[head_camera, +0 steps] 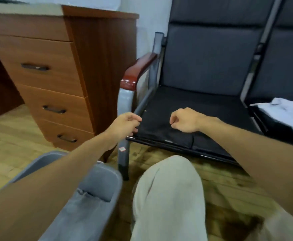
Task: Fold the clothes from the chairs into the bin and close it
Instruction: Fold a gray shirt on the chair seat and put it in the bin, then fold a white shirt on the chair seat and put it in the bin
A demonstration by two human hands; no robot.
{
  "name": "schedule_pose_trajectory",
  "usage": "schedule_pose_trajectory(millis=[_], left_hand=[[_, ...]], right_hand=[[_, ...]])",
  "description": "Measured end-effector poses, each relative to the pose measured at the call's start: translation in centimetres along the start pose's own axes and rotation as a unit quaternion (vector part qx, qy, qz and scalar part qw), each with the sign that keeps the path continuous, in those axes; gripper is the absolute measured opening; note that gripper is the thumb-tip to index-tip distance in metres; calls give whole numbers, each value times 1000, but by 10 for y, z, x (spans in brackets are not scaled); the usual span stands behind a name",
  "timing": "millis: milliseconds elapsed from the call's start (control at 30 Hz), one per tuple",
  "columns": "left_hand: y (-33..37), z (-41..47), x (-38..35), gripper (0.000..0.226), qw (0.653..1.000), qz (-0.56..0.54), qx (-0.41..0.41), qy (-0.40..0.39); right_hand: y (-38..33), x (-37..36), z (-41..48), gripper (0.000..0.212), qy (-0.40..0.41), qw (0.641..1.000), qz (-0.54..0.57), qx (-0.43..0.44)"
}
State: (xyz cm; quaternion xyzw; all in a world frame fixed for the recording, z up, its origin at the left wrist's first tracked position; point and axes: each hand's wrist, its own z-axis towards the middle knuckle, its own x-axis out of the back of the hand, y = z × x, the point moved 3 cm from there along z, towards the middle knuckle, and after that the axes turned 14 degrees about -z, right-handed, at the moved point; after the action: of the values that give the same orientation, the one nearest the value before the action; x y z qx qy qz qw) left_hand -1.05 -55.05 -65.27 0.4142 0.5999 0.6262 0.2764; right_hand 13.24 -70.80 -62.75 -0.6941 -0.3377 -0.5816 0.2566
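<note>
Left hand (124,125): fingers curled at the edge of black fabric (168,131) on the grey padded chair (208,54); grip unclear.
Right hand (185,120): fingers curled above it; grip unclear.
Grey plastic bin (113,173): on the floor, grey jeans (83,211) inside.
White garment (284,113): on the next seat.

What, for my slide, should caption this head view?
Left hand and right hand above black chair seat, grey bin alongside.

No readable text in view.
Only candidate: small white-and-red sticker (122,149) on the chair leg (124,159), at 7 o'clock from frame centre. Its print is too blurred and small to make out.
</note>
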Motion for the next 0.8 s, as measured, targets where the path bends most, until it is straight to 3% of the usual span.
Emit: schedule_pose_trajectory(millis=[200, 333, 533, 700, 800], left_hand=[[41, 45, -114, 17, 989, 65, -29, -128], [48, 58, -192, 17, 974, 97, -32, -204], [57, 59, -304, 17, 945, 103, -75, -301], [41, 42, -366, 18, 923, 114, -119, -349], [40, 43, -392, 22, 919, 99, -128, -359]], right_hand=[[120, -27, -48, 19, 12, 991, 56, -118], [176, -52, -77, 13, 30, 979, 99, -175], [242, -66, -109, 22, 82, 961, 118, -235], [296, -65, -137, 23, 150, 927, 125, -320], [333, -76, -160, 28, 197, 880, 145, -407]])
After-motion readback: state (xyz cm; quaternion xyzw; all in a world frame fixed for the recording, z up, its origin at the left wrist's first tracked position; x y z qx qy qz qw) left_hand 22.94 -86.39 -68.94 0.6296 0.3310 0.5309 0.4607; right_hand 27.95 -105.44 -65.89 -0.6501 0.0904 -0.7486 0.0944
